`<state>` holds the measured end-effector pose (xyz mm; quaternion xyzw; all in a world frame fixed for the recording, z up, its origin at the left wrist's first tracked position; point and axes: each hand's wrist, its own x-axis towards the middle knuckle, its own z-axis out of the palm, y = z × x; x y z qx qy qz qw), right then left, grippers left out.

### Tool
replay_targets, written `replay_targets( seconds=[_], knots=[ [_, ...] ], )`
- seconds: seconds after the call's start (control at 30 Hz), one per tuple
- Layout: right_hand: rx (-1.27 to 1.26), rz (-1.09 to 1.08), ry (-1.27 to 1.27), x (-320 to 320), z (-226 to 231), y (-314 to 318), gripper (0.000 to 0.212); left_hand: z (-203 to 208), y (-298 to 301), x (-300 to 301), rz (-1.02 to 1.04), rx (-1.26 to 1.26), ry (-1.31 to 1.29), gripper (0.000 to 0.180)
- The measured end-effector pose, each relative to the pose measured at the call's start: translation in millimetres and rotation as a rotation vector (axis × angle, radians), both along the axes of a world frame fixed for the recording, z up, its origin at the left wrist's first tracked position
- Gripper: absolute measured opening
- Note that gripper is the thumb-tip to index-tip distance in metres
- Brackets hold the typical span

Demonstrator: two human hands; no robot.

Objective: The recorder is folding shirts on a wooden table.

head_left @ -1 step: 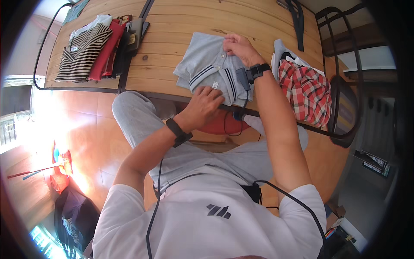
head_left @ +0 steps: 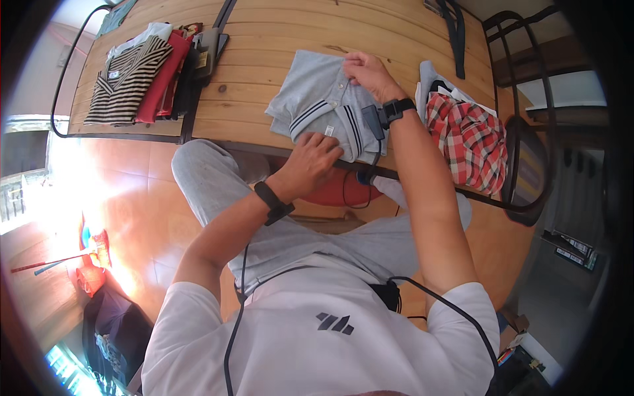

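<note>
A folded light grey polo shirt (head_left: 310,76) lies at the front edge of the wooden table, its collar toward me. Dark and white stripes edge the collar, small buttons run down the placket, and a white label shows inside the neck. My left hand (head_left: 309,162) is closed at the collar's near edge, fingers bent over the cloth and their tips partly hidden. Farther up, my right hand (head_left: 370,74) pinches the shirt beside the placket, fingers curled together. My right wrist, with a black strap and small device (head_left: 375,121), hangs over the shirt's right side.
Left on the wooden table (head_left: 264,26) is a clothes pile topped by a striped shirt (head_left: 125,86). A red checked shirt (head_left: 465,138) tops another pile at right. Dark straps (head_left: 456,39) lie at the far right. A black cable (head_left: 345,188) hangs below my right wrist.
</note>
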<state>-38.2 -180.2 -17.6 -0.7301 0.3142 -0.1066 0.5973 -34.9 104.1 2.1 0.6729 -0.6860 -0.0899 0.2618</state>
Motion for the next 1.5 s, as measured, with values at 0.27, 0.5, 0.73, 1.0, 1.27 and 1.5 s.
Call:
replay_targets(
  seconds=[0.27,0.5,0.73,1.0,1.27,1.5],
  knots=[
    [-0.801,0.136,0.269,-9,5,-9,0.038,-1,-2,3,0.074,0.0,-0.012,0.042],
    [-0.645,0.165,0.468,-27,35,-2,0.044,-12,4,40,0.066,-0.017,-0.142,0.04],
    [-0.294,-0.1,0.39,-82,6,26,0.046,-15,-7,135,0.306,-0.217,-0.171,0.031],
    [0.194,-0.299,0.256,-117,4,134,0.03,15,4,79,0.437,-0.24,0.142,0.028],
    [-0.053,-0.098,0.121,-116,29,143,0.021,-24,-2,5,0.268,-0.074,-0.022,0.05],
    [-0.699,-0.072,0.06,-81,23,70,0.036,-27,-9,-14,0.268,-0.004,-0.105,0.068]
  ],
)
